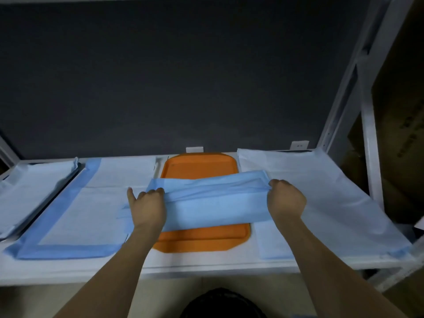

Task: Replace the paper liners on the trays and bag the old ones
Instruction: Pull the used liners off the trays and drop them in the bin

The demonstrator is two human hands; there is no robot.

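Across the middle of the orange tray [199, 167] on the white shelf [206, 265] lies a folded blue paper liner [213, 203]. The left hand [148, 207] grips its left end, fingers [158, 192] curled over the fold, thumb out; the right hand [285, 199] pinches its right end. Another liner [75, 210] lies just left.

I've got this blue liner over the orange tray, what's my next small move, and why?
Probably spread the liner open: the left hand and right hand hold it folded across the tray, whose far and near ends lie bare.
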